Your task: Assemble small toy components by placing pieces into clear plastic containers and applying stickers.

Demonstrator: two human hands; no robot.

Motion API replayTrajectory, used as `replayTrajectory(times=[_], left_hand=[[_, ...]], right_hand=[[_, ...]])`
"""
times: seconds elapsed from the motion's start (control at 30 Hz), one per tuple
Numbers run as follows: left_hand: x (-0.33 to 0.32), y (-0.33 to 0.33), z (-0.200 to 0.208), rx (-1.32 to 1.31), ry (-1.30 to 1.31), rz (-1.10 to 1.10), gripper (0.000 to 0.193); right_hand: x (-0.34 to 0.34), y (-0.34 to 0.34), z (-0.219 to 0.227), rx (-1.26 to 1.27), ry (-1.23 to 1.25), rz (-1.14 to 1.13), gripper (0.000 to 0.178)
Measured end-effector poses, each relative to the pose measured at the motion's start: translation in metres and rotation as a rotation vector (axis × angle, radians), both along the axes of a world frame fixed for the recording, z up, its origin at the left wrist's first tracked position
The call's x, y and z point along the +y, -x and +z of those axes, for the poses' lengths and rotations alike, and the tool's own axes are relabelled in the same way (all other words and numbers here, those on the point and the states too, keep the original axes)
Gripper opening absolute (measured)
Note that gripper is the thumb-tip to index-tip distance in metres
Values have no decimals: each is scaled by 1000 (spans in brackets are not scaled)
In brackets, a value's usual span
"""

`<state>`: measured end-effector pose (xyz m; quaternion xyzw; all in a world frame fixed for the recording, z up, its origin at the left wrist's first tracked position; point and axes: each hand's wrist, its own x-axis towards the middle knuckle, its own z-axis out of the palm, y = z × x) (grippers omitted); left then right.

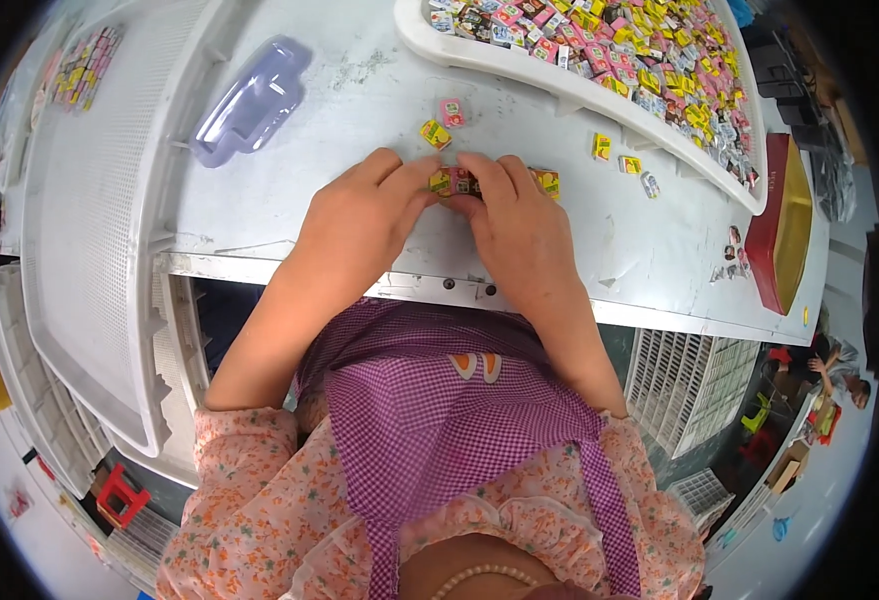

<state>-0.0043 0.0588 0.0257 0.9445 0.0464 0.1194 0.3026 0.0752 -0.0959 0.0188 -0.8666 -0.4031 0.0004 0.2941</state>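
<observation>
Over the tabletop (359,130), left hand (359,205) and right hand (517,220), fingers narrow, pinched one box row (462,182); two boxes (435,134) lay beyond it, three rightward.

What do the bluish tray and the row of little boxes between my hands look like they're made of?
Bluish tray: probably thin moulded plastic, glossy; see-through with bright glints. Row of little boxes: perhaps printed card, smooth, possibly film-wrapped; flat sides, squared corners.

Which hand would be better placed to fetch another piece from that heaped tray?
The right hand, probably: it's nearer the white tray, ahead and rightward. The left hand is farther; both hold the little row.
</observation>
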Motion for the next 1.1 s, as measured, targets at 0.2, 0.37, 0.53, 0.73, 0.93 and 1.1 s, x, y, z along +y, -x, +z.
replayTrajectory(times=[0.2, 0.37, 0.53, 0.73, 0.93, 1.1], left_hand=[[-1, -5, -6, -70, -99, 11, 21], [-1, -4, 1, 35, 141, 70, 25], [-2, -5, 7, 126, 63, 21, 29], [-1, -7, 2, 74, 153, 49, 25], [-4, -5, -1, 51, 174, 60, 21], [-3, -10, 1, 126, 244, 91, 20]], right_hand=[[0, 0, 3, 68, 29, -6, 30], [-4, -4, 8, 148, -91, 0, 27], [-21, -13, 22, 505, -495, -245, 20], [-34, -11, 18, 587, -437, -300, 19], [-22, 4, 5, 267, -205, -77, 23], [-7, 6, -1, 17, -95, -7, 26]])
